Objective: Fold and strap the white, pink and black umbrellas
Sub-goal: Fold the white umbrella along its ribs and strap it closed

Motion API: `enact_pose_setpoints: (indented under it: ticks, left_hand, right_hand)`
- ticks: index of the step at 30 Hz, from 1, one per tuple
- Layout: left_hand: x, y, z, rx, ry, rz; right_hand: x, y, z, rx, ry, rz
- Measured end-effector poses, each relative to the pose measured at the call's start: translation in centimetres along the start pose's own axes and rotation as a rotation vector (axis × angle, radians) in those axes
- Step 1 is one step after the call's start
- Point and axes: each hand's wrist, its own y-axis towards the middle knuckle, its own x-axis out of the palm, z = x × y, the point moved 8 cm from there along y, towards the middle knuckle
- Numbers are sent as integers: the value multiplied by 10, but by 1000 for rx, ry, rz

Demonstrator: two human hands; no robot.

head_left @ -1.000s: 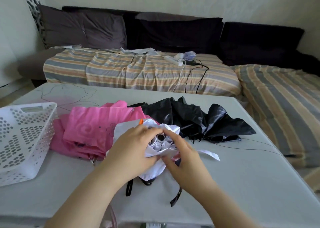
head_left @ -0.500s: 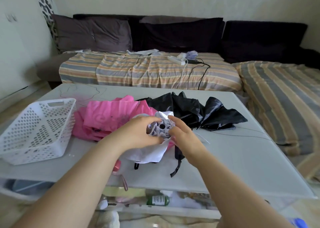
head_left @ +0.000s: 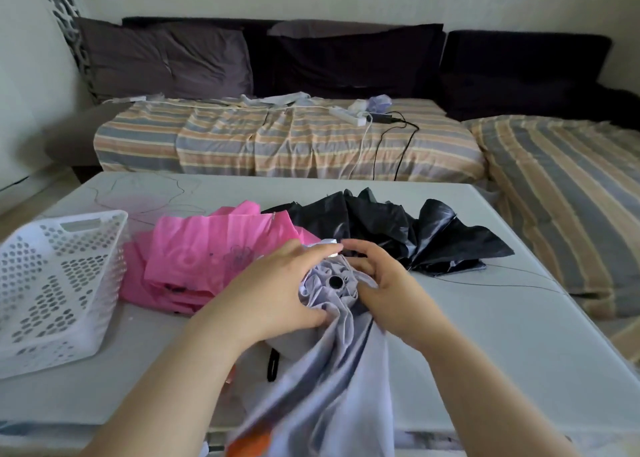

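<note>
The white umbrella (head_left: 329, 370) points its black tip up at me, with its loose cloth hanging down towards the table's near edge. My left hand (head_left: 273, 293) grips the gathered cloth on the left of the tip. My right hand (head_left: 384, 286) curls round the cloth on the right. A crumpled pink umbrella (head_left: 204, 255) lies on the table left of my hands. Behind them sprawls the black umbrella (head_left: 391, 228), unfolded. A black strap loop (head_left: 273, 364) shows under my left wrist.
A white perforated basket (head_left: 59, 283) stands at the table's left. The grey table (head_left: 485, 352) ends near my arms. Behind it is a sofa with a striped cover (head_left: 277, 141), a power strip (head_left: 346, 115) and cables. A striped cushion (head_left: 568, 193) lies at the right.
The white umbrella's cloth has dropped and now hangs long towards me. My hands have shifted closer round its tip. The view has moved nearer to the table.
</note>
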Motion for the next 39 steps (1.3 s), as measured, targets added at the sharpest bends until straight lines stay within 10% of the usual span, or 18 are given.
enact_pose_setpoints:
  ticks: [15, 23, 32, 39]
  left_hand:
    - [-4, 3, -13, 19, 15, 281]
    - [-6, -14, 2, 51, 73, 475]
    - [9, -3, 15, 142, 228, 475]
    - [14, -3, 20, 295, 26, 412]
  right_hand:
    - [-33, -10, 17, 142, -555, -131]
    - [-70, -30, -16, -190, -677, 395]
    - [-38, -25, 4, 4, -780, 39]
    - [-13, -24, -16, -268, -596, -41]
